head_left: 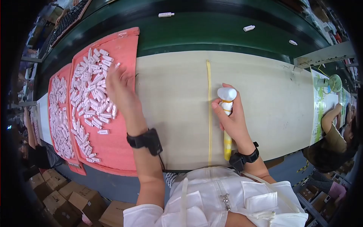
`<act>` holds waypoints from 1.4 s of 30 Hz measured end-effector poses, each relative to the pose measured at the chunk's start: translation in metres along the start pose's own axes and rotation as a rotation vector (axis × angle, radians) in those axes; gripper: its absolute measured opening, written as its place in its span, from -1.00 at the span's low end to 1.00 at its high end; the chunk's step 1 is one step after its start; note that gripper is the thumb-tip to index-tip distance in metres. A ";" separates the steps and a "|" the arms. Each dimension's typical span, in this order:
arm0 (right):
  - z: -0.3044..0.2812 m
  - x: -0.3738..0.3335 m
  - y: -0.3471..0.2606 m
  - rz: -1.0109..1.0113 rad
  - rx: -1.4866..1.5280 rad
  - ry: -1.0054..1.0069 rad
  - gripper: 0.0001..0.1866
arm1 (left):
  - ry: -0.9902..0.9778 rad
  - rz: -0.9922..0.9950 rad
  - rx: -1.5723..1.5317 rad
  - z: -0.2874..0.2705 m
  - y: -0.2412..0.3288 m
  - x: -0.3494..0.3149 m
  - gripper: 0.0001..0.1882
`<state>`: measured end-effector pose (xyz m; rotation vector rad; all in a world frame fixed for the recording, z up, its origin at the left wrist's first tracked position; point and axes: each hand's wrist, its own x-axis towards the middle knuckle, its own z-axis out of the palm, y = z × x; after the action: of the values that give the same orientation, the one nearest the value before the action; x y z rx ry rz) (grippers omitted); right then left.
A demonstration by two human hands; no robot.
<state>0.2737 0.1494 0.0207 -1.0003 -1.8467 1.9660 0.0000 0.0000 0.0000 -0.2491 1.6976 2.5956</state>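
Note:
My left hand is over the right edge of a heap of small white tube-shaped pieces on a pink padded tray. Its fingers are smeared by motion; a white piece shows right by the fingertips, but whether they grip it is unclear. In my right hand is a mallet with a rounded white head and a handle wrapped in white and yellow. The fingers curl round the handle just below the head, and the handle's yellow end points toward me. Black bands circle both my wrists.
A second pink tray with more white pieces lies farther left. Beyond the beige worktop, marked by a yellow strip, runs a green belt with several white pieces. A green fan and another person are at right. Cardboard boxes stand lower left.

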 end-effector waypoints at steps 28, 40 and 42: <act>0.000 -0.009 -0.012 0.061 0.004 -0.105 -0.51 | -0.818 0.443 0.805 0.017 -0.035 -0.119 -0.84; 0.012 -0.008 -0.011 0.024 -0.194 -0.212 -0.53 | -0.831 0.484 0.835 -0.006 -0.050 -0.136 -0.77; 0.016 -0.006 -0.011 -0.108 -0.275 -0.173 -0.54 | -0.838 0.470 0.838 -0.007 -0.051 -0.135 -0.77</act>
<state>0.2651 0.1351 0.0326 -0.8006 -2.2624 1.8212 0.1397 0.0229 -0.0282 1.1637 2.3304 1.4759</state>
